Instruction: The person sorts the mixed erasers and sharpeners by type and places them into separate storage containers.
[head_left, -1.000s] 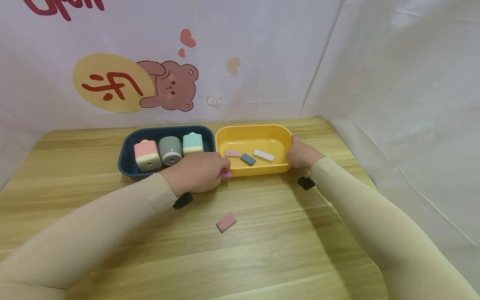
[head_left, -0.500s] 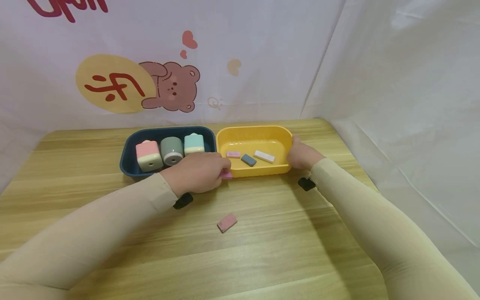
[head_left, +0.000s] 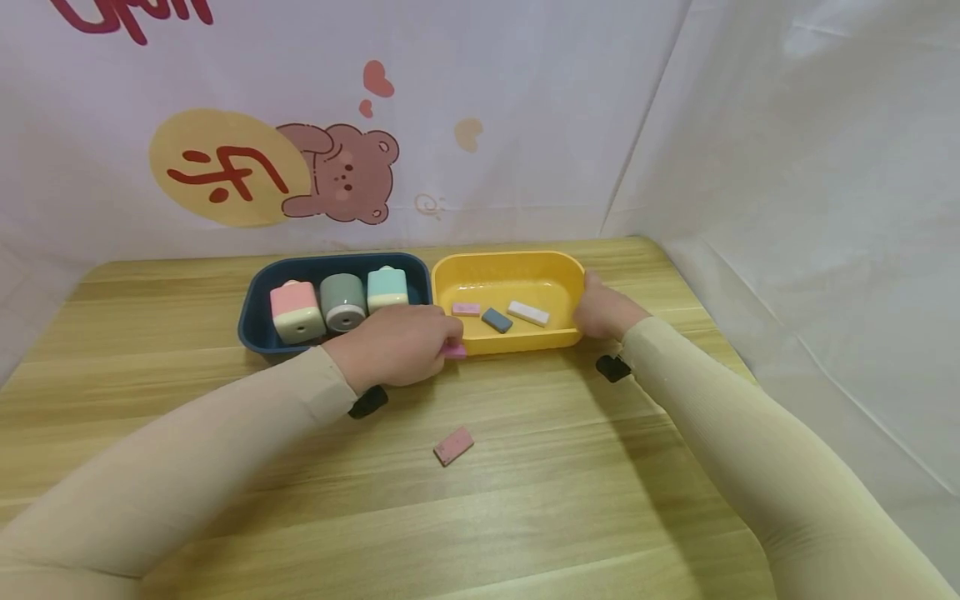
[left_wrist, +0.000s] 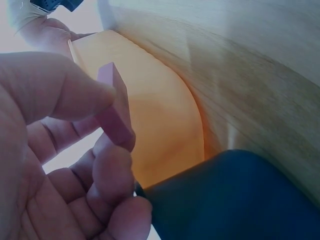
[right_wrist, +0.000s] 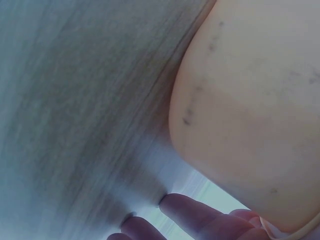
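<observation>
My left hand [head_left: 397, 342] pinches a pink eraser [left_wrist: 116, 107] between thumb and fingers, just outside the front left corner of the yellow tray [head_left: 517, 340]. The left wrist view shows the eraser held close to the tray's wall. At the tray's right end my right hand [head_left: 603, 308] grips the rim; in the right wrist view some fingers [right_wrist: 190, 212] extend below the wall, and part of the grip is hidden. Inside the tray lie a small pink eraser [head_left: 466, 309], a dark grey one [head_left: 497, 320] and a white one [head_left: 528, 313].
A dark blue tray [head_left: 257, 321] adjoins the yellow tray's left side. It holds a pink-and-cream block [head_left: 296, 312], a grey cylinder [head_left: 342, 300] and a mint-and-cream block [head_left: 387, 288]. A dull red eraser [head_left: 453, 446] lies on the wooden table [head_left: 570, 492]. White cloth [head_left: 525, 108] hangs behind.
</observation>
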